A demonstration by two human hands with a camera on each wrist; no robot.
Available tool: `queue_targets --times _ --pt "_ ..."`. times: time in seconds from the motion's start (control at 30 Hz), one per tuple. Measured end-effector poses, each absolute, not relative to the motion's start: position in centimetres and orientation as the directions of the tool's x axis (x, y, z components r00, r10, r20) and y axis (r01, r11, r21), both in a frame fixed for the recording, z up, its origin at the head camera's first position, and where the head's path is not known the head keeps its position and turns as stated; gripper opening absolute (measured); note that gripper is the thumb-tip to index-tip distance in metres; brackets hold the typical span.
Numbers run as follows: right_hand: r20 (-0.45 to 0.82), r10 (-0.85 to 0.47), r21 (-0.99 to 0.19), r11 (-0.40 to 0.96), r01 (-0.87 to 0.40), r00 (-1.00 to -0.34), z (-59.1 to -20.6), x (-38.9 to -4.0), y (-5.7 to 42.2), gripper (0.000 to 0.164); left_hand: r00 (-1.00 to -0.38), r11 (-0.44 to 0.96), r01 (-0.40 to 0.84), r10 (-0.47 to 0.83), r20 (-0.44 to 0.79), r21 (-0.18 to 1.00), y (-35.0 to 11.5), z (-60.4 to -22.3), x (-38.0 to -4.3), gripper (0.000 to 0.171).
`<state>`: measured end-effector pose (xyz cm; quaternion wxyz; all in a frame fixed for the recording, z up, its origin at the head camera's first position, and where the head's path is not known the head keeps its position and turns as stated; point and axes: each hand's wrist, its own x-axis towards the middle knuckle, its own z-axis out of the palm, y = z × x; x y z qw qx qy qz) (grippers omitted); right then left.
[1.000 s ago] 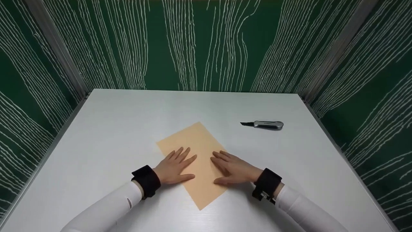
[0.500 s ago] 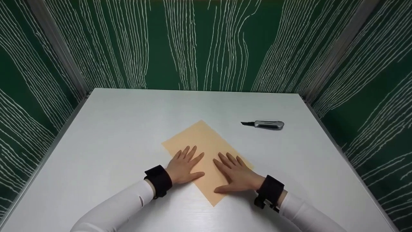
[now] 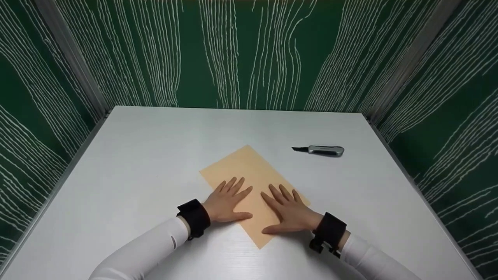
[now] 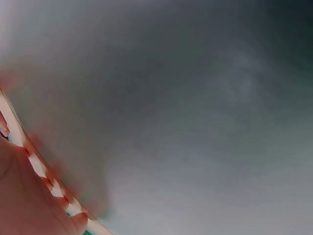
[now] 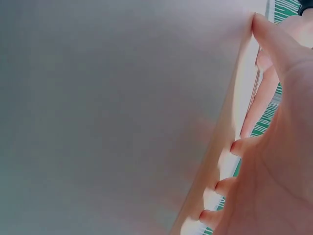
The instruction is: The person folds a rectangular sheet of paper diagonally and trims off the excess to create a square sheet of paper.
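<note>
A tan sheet of paper (image 3: 245, 163) lies flat on the white table (image 3: 155, 144), turned so that one corner points toward the person. My left hand (image 3: 227, 202) rests on its left edge with the fingers spread. On the sheet's right side lies my right hand (image 3: 290, 212), its fingers spread too and the thumb near the closest corner. In the right wrist view the fingertips (image 5: 239, 146) touch the sheet's surface. The left wrist view catches the left hand (image 4: 29, 191) only at its lower left corner. Neither hand grips anything.
A utility knife (image 3: 325, 151) with its dark blade out lies beyond the sheet to the right, blade pointing left. Green walls (image 3: 194, 58) with white wavy lines enclose the table's back and sides. Black bands (image 3: 194, 218) are strapped round both wrists.
The sheet has shifted right and turned slightly, with both hands on it. My left hand has moved right along with it, and the right hand's fingers now point more away from the person.
</note>
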<state>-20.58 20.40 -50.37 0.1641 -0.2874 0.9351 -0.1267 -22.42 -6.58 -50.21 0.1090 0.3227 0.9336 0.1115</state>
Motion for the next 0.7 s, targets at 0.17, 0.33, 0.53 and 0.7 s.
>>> queue_targets --times 0.17,0.33,0.53,0.7 --pt "-0.243 -0.582 -0.326 0.803 -0.5 -0.776 -50.46 -20.55 20.27 0.119 -0.757 0.76 0.587 0.637 -0.144 0.278 -6.53 -50.29 -22.4 0.098" --pt "-0.243 -0.575 -0.314 0.809 -0.498 -0.781 -50.57 -20.41 20.22 0.123 -0.756 0.757 0.59 0.64 -0.137 0.281 -6.58 -50.19 -22.32 0.106" --pt "-0.225 -0.578 -0.315 0.805 -0.502 -0.785 -50.62 -20.42 20.27 0.123 -0.752 0.759 0.596 0.642 -0.149 0.262 -6.52 -49.93 -22.38 0.111" --pt "-0.225 -0.577 -0.323 0.804 -0.499 -0.785 -50.69 -20.47 20.25 0.123 -0.758 0.771 0.585 0.63 -0.17 0.252 -6.46 -50.19 -22.54 0.114"
